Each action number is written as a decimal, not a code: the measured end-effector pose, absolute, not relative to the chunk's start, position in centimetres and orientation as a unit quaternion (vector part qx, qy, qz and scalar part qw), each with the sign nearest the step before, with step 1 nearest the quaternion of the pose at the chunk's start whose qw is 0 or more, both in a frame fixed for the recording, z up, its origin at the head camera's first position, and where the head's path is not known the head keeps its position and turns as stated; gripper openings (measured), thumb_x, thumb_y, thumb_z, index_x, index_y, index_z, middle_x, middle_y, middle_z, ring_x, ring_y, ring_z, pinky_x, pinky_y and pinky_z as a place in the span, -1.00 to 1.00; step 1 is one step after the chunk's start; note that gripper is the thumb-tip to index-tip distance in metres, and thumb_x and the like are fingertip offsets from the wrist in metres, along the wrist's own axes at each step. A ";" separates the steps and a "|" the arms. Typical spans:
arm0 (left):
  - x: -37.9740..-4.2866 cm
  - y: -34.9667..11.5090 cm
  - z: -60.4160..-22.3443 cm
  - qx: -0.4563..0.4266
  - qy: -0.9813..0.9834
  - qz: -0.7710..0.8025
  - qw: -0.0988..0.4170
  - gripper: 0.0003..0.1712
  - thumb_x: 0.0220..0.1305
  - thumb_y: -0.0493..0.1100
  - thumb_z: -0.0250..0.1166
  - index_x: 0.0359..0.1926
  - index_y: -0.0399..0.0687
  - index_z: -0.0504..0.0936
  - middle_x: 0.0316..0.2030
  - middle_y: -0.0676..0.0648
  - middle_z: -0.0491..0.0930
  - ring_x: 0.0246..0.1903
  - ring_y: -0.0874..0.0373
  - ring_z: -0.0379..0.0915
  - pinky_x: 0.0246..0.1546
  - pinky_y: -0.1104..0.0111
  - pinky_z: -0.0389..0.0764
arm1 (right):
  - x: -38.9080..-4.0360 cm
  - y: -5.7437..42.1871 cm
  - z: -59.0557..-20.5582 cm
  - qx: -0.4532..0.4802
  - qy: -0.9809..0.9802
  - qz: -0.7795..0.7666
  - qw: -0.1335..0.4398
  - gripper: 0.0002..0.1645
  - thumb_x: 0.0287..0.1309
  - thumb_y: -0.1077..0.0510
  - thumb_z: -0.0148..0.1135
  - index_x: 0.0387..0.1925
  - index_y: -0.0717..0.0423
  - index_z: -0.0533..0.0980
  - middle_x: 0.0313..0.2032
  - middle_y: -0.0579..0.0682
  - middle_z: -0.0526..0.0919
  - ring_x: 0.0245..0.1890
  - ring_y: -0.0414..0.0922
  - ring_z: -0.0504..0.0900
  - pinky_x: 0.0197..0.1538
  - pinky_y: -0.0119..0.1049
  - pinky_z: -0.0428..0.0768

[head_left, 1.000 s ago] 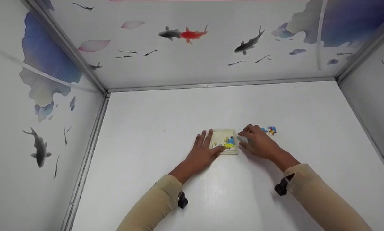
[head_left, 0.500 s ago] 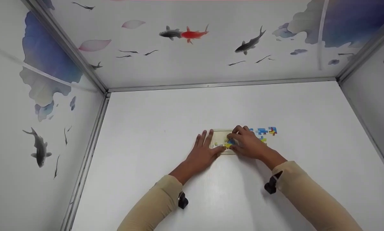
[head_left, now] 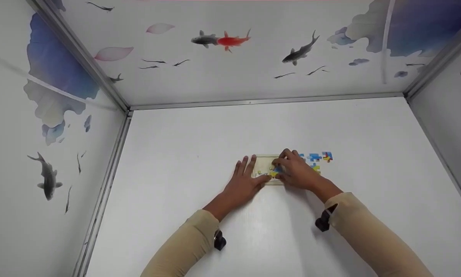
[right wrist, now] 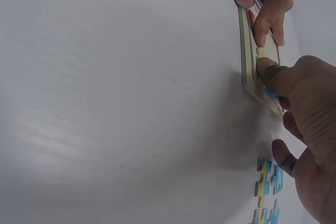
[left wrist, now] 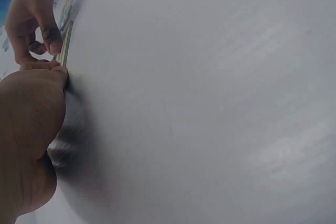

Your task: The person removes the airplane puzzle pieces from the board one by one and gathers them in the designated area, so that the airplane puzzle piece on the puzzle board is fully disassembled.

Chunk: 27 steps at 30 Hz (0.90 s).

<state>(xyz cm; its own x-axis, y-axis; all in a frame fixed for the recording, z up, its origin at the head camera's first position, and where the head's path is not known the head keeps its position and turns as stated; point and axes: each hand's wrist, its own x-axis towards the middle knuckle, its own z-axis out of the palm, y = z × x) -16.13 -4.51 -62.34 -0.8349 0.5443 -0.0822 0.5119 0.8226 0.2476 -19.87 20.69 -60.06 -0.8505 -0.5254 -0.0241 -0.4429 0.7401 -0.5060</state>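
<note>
A shallow wooden puzzle tray [head_left: 264,161] lies on the white table, with a few coloured pieces [head_left: 273,175] set along its lower right part. My left hand [head_left: 242,187] rests over the tray's left side, fingers extended, its thumb reaching across the lower edge. Over the right side, my right hand [head_left: 300,170] pinches a blue jigsaw piece [right wrist: 271,93] between thumb and fingers, down at the tray's surface. Most of that piece is hidden by the fingers. In the right wrist view, the right thumb sits just inside the tray's rim [right wrist: 244,51], close to the left hand's fingers.
Several loose jigsaw pieces [head_left: 327,156] in blue, yellow and red lie right of the tray, partly behind the right hand. Printed walls with metal edge strips [head_left: 249,102] enclose the table on the back and sides. Small black cameras [head_left: 220,241] sit at both wrists.
The right hand has moved left from beside the tray onto its right side, bringing the piece with it and uncovering more loose pieces. During the last half second it barely shifts. The left hand stays put.
</note>
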 end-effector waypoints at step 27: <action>-16.1 -4.7 -62.5 0.282 0.949 0.118 0.074 -0.50 0.81 0.25 -0.09 0.58 0.64 0.48 0.79 -0.32 -0.09 0.78 -0.37 -0.19 0.75 -0.21 0.03 | -19.7 20.9 -59.9 -0.291 0.921 -0.257 0.030 -0.62 0.44 0.36 0.42 0.21 0.09 0.70 0.08 0.14 0.52 0.02 0.06 0.43 0.13 0.15 0.57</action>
<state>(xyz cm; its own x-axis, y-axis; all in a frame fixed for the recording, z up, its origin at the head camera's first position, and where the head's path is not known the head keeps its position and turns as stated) -16.07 -4.73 -62.46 -0.8294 0.5536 -0.0747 0.5185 0.8127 0.2660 -19.68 20.94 -59.94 -0.8292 -0.5511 0.0938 -0.5199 0.6985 -0.4917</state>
